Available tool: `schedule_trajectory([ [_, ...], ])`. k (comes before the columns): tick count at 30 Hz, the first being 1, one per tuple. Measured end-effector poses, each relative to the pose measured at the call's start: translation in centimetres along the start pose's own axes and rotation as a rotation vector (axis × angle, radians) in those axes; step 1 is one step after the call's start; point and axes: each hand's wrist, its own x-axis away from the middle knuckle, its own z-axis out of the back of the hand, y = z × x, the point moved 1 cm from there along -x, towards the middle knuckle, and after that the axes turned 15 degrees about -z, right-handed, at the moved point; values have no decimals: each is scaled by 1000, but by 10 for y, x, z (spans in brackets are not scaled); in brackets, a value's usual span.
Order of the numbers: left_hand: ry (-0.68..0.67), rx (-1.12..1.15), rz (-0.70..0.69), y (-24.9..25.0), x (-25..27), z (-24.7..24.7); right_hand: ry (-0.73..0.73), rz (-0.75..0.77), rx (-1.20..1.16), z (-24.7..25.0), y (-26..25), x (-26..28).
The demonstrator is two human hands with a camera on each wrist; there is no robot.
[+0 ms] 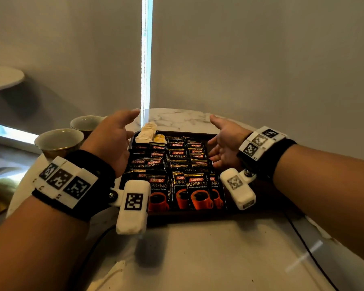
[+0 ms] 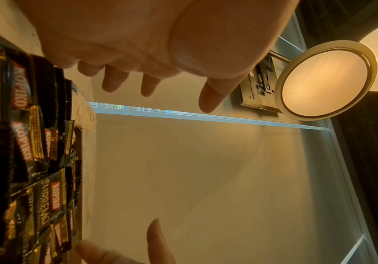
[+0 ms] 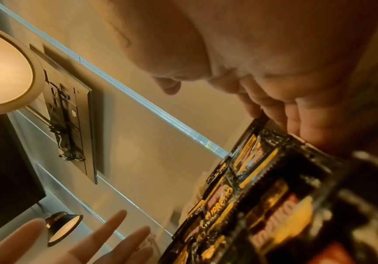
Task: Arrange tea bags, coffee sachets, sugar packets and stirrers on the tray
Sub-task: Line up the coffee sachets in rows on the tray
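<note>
A dark tray (image 1: 187, 215) sits on the marble table, packed with rows of black Kopiko Supremo coffee sachets (image 1: 177, 164). In its far left corner lie pale paper packets (image 1: 147, 131) and a yellow packet (image 1: 160, 137). My left hand (image 1: 124, 131) hovers over the tray's left side, fingers relaxed and holding nothing. Opposite it, my right hand (image 1: 219, 141) is at the right side, palm turned inward and empty. In the left wrist view, spread fingers (image 2: 147, 85) stand beside the sachets (image 2: 36, 142). The right wrist view has the sachets (image 3: 262, 196) close under that hand's fingers (image 3: 253, 109).
Two gold-rimmed cups (image 1: 59, 141) (image 1: 86, 122) stand just left of the tray, near my left wrist. The round marble table (image 1: 198, 248) stops at a pale blind close behind the tray. A black cable (image 1: 307, 248) runs across the table's right side.
</note>
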Motion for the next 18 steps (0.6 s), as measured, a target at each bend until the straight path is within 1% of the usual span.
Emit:
schedule_trajectory([
  [2,24,-15,-1,-1,-7,5,16,-21,30,3,-5,-3],
  [6,22,-16,-22,-6,-19,12,82,-17,45,7,-16,-10],
  [9,21,-31,-26,-9,-24,15,71,-9,35,2,-24,-15],
  [14,24,-19,-37,-17,-31,15,45,-47,91,-9,-32,-17],
  [18,35,38,-51,-21,-32,14,104,-31,120,-6,-43,-25],
])
